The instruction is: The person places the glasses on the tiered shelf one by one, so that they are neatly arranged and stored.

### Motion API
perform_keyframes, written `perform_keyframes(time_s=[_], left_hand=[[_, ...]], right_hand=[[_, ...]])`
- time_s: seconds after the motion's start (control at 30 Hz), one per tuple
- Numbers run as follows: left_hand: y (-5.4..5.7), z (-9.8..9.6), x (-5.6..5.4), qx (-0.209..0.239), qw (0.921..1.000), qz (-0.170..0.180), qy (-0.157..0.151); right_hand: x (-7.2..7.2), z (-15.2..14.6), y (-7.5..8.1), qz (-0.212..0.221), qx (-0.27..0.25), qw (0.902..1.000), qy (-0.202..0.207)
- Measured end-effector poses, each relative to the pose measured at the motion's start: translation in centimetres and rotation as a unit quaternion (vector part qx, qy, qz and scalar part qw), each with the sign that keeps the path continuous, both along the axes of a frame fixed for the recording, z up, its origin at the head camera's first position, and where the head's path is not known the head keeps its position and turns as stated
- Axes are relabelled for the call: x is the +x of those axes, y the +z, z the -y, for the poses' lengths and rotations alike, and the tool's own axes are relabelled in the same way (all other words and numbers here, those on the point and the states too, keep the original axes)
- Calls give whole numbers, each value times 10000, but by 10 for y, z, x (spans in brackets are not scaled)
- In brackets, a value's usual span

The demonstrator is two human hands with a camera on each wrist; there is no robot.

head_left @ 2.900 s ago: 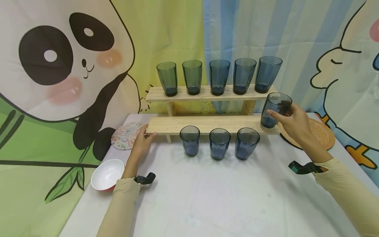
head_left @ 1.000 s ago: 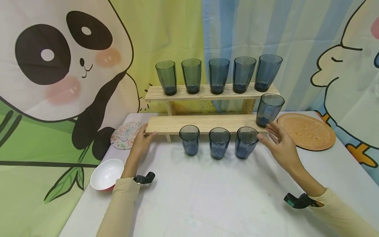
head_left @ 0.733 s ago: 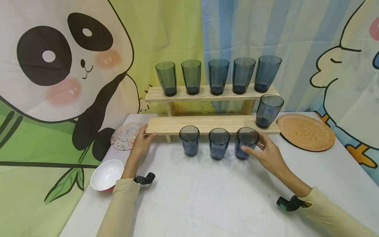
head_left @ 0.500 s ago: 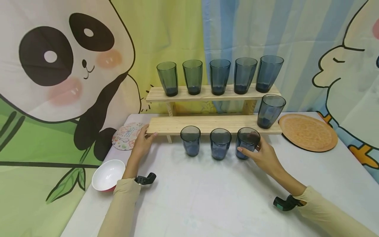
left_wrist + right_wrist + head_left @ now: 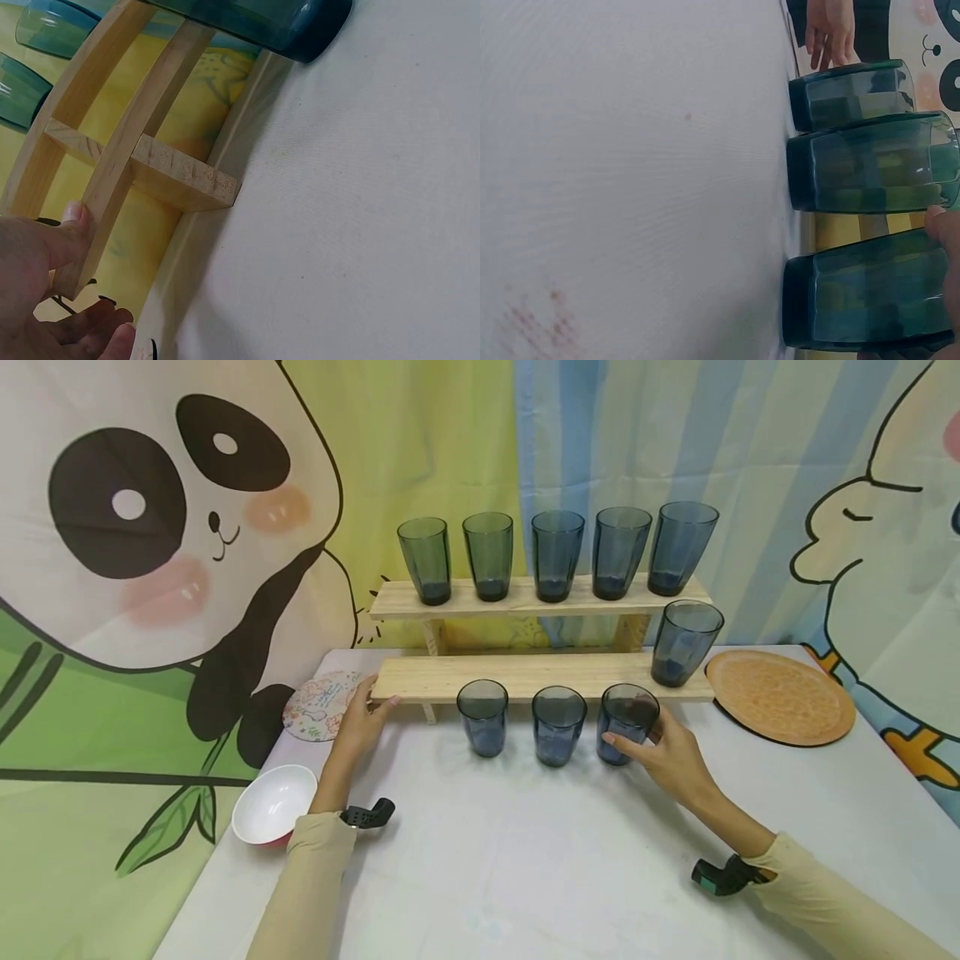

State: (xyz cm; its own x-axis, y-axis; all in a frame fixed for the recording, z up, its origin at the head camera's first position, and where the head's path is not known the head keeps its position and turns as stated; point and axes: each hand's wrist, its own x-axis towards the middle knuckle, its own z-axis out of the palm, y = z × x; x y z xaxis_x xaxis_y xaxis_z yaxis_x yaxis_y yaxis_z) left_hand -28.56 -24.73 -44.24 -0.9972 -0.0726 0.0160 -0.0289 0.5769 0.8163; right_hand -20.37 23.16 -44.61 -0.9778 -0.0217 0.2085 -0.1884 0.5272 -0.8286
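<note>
My right hand (image 5: 671,757) grips the rightmost glass (image 5: 626,727) of the front row, thumb on its near side and fingers behind it. In the right wrist view this glass (image 5: 870,292) stands upright on the table. A middle glass (image 5: 558,727) and a left glass (image 5: 483,718) stand beside it. My left hand (image 5: 360,724) holds the left end of the lower board of a wooden two-tier shelf (image 5: 487,677); the left wrist view shows the thumb on one face and the fingers (image 5: 97,330) past the edge. Another glass (image 5: 684,643) stands on that board's right end.
Several blue-tinted glasses (image 5: 557,556) line the upper board. A round brown mat (image 5: 780,697) lies right of the shelf. To the left are a floral round mat (image 5: 318,703) and a white bowl (image 5: 274,803). Printed curtains (image 5: 450,435) hang behind the white table (image 5: 525,860).
My right hand let go of the glass at the lower board's right end, moved down and left, and took hold of the rightmost front glass. My left hand stayed on the shelf.
</note>
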Motion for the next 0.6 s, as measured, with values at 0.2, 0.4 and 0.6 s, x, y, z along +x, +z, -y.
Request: perform_keyframes(time_s=[0.2,0.4,0.6], left_hand=[[-2,0,1,1,10000,52,-34],[-2,0,1,-31,10000,32,-13],[-1,-1,0,-53,10000,-3,-18]], right_hand=[[6,-3,17,110,172,9998,-54],[7,-2,50,-36,209,9997,-87],[-3,2,80,-206,58,9998,-21]])
